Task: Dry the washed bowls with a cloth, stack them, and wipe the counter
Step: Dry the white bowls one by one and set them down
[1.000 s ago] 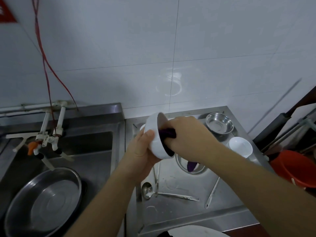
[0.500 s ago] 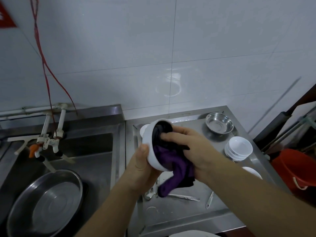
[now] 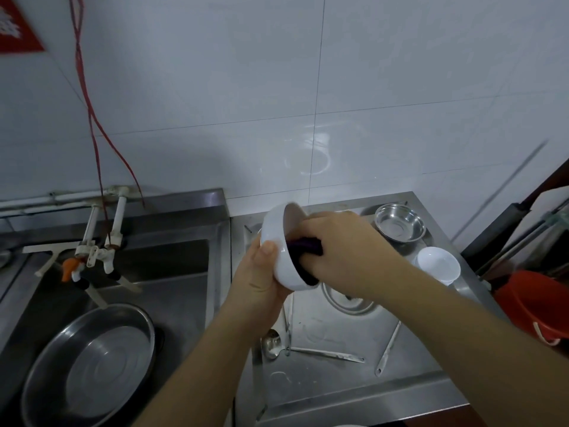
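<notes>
Fingers of my left hand (image 3: 258, 272) curl around the back of the white bowl (image 3: 281, 251), thumb on its side, holding it tilted above the steel counter (image 3: 323, 383). Inside it, my right hand (image 3: 348, 251) grips the purple cloth (image 3: 303, 246) against the bowl's inner wall. More white bowls (image 3: 438, 265) sit stacked to the right.

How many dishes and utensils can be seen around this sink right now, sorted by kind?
White bowls: 2, the held bowl and the stack of white bowls, whose number I cannot tell.
Steel bowls and basins: 3, the small steel bowl, the large basin and a steel dish partly hidden.
Long steel utensils: 3, the ladle.
Total: 8.
</notes>
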A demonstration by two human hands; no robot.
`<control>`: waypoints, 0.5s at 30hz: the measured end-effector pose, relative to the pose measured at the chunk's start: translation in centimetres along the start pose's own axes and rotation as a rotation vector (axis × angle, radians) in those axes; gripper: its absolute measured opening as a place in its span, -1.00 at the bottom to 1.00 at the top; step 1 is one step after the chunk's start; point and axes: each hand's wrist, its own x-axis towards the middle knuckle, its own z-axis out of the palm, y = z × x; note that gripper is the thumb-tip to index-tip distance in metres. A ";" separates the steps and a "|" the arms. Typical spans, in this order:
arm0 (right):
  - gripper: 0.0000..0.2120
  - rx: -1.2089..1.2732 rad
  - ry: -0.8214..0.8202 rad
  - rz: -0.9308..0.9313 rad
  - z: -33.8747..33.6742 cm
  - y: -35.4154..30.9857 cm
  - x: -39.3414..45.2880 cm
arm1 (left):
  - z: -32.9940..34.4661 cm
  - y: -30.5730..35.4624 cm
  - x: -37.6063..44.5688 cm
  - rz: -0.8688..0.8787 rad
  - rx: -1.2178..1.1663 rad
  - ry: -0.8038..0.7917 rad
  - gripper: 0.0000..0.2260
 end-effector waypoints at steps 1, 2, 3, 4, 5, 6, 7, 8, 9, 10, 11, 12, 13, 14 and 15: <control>-0.74 0.037 -0.053 0.020 -0.2 0.0 -0.1 | -0.1 0.0 -0.1 -0.007 0.006 0.001 0.09; -0.73 0.108 -0.100 0.035 -0.3 0.0 -0.2 | -0.3 -0.1 -0.2 -0.015 0.007 -0.007 0.11; -0.72 0.213 -0.135 0.042 -0.4 0.1 -0.5 | -0.5 -0.1 -0.3 -0.021 0.005 -0.026 0.11; -0.72 0.343 -0.152 0.044 -0.4 0.1 -0.7 | -0.6 -0.2 -0.4 -0.022 0.003 -0.051 0.09; -0.73 0.478 -0.149 0.049 -0.2 0.2 -0.8 | -0.7 -0.2 -0.5 -0.016 -0.005 -0.077 0.06; -0.74 0.613 -0.125 0.062 0.1 0.1 -0.7 | -0.8 -0.1 -0.6 -0.009 -0.019 -0.097 0.02; -0.75 0.733 -0.075 0.088 0.6 -0.1 -0.6 | -0.7 -0.1 -0.7 -0.005 -0.030 -0.114 -0.01; -0.75 0.816 -0.004 0.122 1.0 -0.2 -0.5 | -0.6 -0.1 -0.8 -0.003 -0.033 -0.126 -0.04; -0.75 0.826 0.085 0.142 1.5 -0.3 -0.3 | -0.5 -0.2 -0.8 -0.007 -0.032 -0.129 -0.07; -0.73 0.759 0.176 0.146 2.0 -0.5 -0.2 | -0.5 -0.4 -0.9 -0.014 -0.028 -0.125 -0.08; -0.71 0.637 0.249 0.138 2.3 -0.6 -0.2 | -0.5 -0.6 -1.0 -0.020 -0.025 -0.114 -0.07; -0.70 0.504 0.293 0.117 2.5 -0.6 -0.2 | -0.5 -0.8 -1.0 -0.020 -0.020 -0.094 -0.05; -0.70 0.391 0.303 0.091 2.7 -0.5 -0.2 | -0.5 -0.9 -1.1 -0.016 -0.015 -0.068 -0.03; -0.70 0.321 0.275 0.084 2.7 -0.4 -0.2 | -0.6 -1.0 -1.1 -0.008 -0.002 -0.042 -0.02; -0.70 0.294 0.218 0.104 2.6 -0.2 -0.2 | -0.7 -0.9 -1.0 0.002 0.021 -0.019 -0.01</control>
